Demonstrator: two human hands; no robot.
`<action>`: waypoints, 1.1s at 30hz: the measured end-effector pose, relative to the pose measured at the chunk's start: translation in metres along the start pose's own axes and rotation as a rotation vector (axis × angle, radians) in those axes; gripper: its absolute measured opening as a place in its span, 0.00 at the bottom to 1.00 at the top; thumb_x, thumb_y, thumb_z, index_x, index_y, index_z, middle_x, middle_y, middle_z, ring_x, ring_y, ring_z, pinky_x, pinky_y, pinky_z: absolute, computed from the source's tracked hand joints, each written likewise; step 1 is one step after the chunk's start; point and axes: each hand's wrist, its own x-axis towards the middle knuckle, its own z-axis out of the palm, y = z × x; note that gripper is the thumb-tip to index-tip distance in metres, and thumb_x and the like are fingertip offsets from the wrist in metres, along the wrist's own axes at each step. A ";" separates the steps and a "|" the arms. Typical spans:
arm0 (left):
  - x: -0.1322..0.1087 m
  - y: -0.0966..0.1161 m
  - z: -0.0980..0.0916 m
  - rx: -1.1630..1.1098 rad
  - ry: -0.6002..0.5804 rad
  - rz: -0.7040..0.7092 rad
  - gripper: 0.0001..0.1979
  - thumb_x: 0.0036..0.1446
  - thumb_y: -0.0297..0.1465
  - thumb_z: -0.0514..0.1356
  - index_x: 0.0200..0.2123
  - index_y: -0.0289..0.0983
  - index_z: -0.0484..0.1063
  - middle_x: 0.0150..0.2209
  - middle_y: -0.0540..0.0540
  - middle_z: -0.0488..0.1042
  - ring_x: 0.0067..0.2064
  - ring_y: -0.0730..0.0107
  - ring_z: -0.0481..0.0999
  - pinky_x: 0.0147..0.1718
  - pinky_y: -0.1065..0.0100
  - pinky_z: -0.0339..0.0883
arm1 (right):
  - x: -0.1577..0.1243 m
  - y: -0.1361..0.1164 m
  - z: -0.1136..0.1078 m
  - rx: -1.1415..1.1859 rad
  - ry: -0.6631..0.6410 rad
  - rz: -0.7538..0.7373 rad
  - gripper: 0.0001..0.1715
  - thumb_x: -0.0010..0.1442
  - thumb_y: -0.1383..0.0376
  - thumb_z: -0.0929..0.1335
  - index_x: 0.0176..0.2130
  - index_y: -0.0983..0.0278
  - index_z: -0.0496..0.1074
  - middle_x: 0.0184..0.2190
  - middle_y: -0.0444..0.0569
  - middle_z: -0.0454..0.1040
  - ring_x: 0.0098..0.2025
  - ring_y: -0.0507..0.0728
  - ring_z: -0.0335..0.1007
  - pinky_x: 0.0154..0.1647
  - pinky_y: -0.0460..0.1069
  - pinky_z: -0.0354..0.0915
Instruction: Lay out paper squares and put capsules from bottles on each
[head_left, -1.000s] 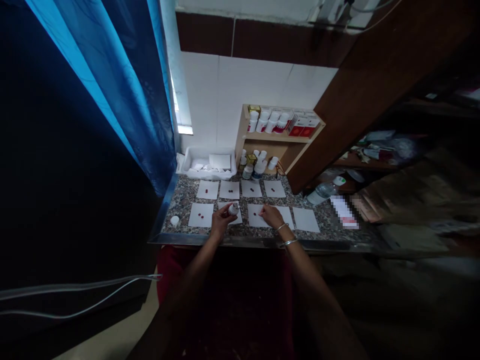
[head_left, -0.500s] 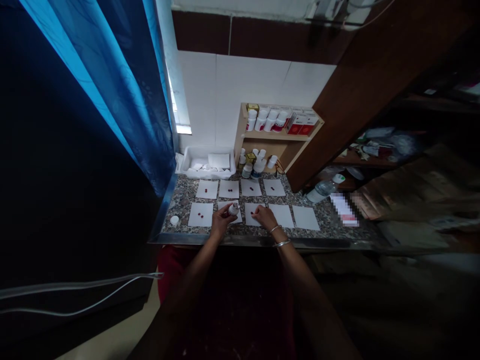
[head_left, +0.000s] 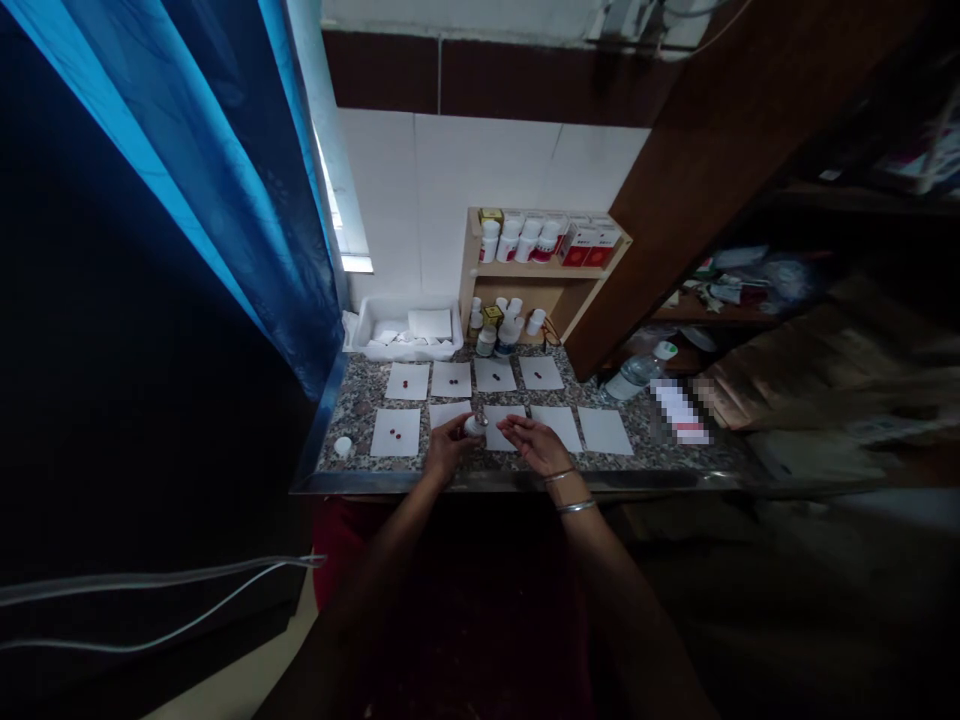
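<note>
Head view: left fingers point(head_left: 453, 424) hold white bottle point(head_left: 473, 427)

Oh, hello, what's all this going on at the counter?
A person is at a speckled counter, a small white bottle in the left hand. The right hand, palm up, is beside it over the paper squares; whether it holds anything is unclear. Small dark red pieces lie on all four back squares and the leftmost front one. A white cap sits at the left.
</note>
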 end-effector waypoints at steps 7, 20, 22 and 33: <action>0.005 -0.002 0.006 0.235 -0.077 0.082 0.26 0.34 0.24 0.66 0.43 0.35 0.74 0.32 0.49 0.76 0.33 0.70 0.71 0.36 0.68 0.65 | -0.023 -0.008 0.015 0.158 0.085 -0.017 0.18 0.40 0.63 0.74 0.33 0.64 0.69 0.27 0.48 0.77 0.24 0.52 0.73 0.20 0.43 0.67; 0.022 0.034 0.026 1.157 -0.247 0.735 0.16 0.52 0.20 0.55 0.44 0.38 0.71 0.41 0.45 0.71 0.39 0.70 0.70 0.37 0.70 0.66 | 0.002 0.015 0.007 0.350 0.171 -0.008 0.12 0.40 0.63 0.74 0.26 0.63 0.71 0.25 0.42 0.75 0.30 0.51 0.73 0.36 0.46 0.69; 0.023 0.047 0.035 1.343 -0.358 0.854 0.15 0.55 0.22 0.53 0.46 0.36 0.70 0.42 0.42 0.69 0.44 0.65 0.68 0.40 0.67 0.65 | 0.014 0.021 0.005 0.317 0.134 -0.047 0.08 0.42 0.63 0.72 0.27 0.62 0.71 0.27 0.43 0.76 0.34 0.53 0.73 0.41 0.48 0.68; 0.028 0.072 0.061 1.761 -0.565 0.863 0.12 0.57 0.24 0.49 0.43 0.32 0.68 0.42 0.39 0.67 0.47 0.58 0.64 0.43 0.63 0.62 | 0.045 0.047 -0.006 0.190 0.109 -0.125 0.04 0.47 0.65 0.65 0.27 0.58 0.70 0.34 0.44 0.77 0.44 0.56 0.71 0.48 0.52 0.65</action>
